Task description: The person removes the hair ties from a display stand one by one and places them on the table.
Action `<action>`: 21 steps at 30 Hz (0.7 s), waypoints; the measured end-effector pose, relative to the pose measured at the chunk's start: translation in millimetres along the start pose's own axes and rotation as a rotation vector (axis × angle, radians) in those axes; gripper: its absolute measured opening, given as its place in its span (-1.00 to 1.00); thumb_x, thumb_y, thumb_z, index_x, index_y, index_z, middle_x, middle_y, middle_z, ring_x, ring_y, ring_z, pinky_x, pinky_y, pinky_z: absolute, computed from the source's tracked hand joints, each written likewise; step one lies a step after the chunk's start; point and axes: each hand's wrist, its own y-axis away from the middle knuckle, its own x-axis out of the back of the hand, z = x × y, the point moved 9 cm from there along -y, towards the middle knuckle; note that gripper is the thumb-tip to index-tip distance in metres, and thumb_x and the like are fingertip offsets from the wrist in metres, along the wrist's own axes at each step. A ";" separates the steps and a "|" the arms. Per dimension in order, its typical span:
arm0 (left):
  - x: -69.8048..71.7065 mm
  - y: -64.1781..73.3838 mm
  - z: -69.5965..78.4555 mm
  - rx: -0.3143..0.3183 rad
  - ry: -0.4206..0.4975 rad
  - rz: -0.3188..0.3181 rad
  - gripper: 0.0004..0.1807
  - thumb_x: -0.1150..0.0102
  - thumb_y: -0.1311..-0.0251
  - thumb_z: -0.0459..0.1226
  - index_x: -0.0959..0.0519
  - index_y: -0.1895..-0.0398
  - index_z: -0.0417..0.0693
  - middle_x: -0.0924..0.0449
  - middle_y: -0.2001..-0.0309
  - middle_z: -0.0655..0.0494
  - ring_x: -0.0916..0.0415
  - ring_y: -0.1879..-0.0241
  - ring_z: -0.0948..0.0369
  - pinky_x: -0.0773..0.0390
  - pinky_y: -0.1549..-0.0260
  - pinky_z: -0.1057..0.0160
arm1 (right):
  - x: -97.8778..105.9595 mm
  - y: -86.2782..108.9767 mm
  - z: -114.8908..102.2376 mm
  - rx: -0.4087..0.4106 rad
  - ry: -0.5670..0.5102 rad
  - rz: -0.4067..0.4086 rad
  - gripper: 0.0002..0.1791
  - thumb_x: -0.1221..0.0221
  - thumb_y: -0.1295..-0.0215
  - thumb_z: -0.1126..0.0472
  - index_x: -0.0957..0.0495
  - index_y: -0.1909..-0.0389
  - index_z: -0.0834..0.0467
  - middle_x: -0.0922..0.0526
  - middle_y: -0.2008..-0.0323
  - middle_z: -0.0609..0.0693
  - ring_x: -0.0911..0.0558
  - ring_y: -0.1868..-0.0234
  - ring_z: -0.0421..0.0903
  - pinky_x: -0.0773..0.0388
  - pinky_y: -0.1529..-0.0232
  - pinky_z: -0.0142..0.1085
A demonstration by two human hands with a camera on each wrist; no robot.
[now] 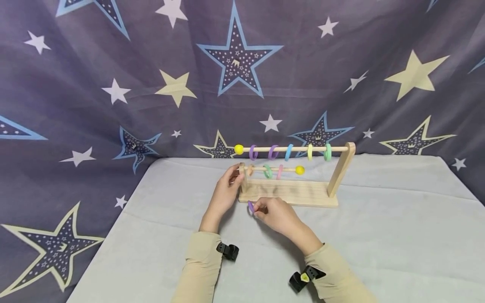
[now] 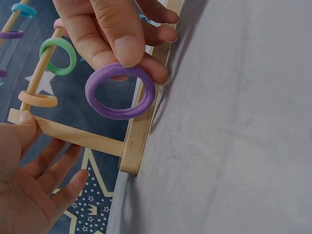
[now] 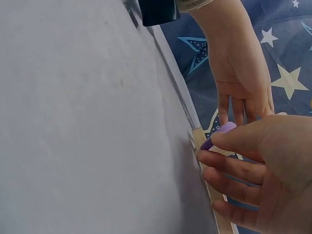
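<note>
- Beyond the left fingers, at the far left of my head view, I see a dark star-patterned backdrop (image 1: 87,113).
- Next I find the left hand (image 1: 223,192): thumb and fingers hold the top of the short post (image 1: 244,185), the lower fingers spread loosely beside it.
- Above those fingers I see a yellow ball (image 1: 238,149) capping the upper rod (image 1: 299,149).
- Right beside the left fingers, a peach ring (image 2: 38,99) hangs on the lower rod (image 1: 289,169), then a pale green ring (image 2: 59,71) and a pink ring (image 1: 279,172).
- Below and right of the left fingers, just in front of the wooden base (image 1: 299,195), I see the purple ring (image 1: 251,206), pinched at its edge.
- The right hand (image 1: 278,214) does that pinching, thumb against forefinger, a narrow grip; its remaining fingers curve behind.
- Above the right fingers, the upper rod carries a second purple ring (image 1: 251,152), a third purple ring (image 1: 270,152), a blue ring (image 1: 288,152), a yellow ring (image 1: 310,152) and a mint ring (image 1: 329,152).
- Right of the right fingers I see the tall post (image 1: 341,170), leaning outward, and the cloth-covered counter (image 1: 394,206) running past it.
</note>
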 end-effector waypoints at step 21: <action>-1.7 -0.3 -0.4 0.004 0.011 -0.001 -0.52 -0.03 -0.47 -0.20 -0.36 -0.38 -0.15 -0.55 -0.13 -0.21 -0.51 -0.15 -0.04 -0.44 -0.20 0.04 | -6.2 0.9 -3.0 0.007 0.055 -0.016 -0.91 -0.37 -0.19 0.25 -0.67 0.31 0.02 -0.66 0.37 -0.18 -0.60 0.35 -0.20 -0.55 0.26 -0.20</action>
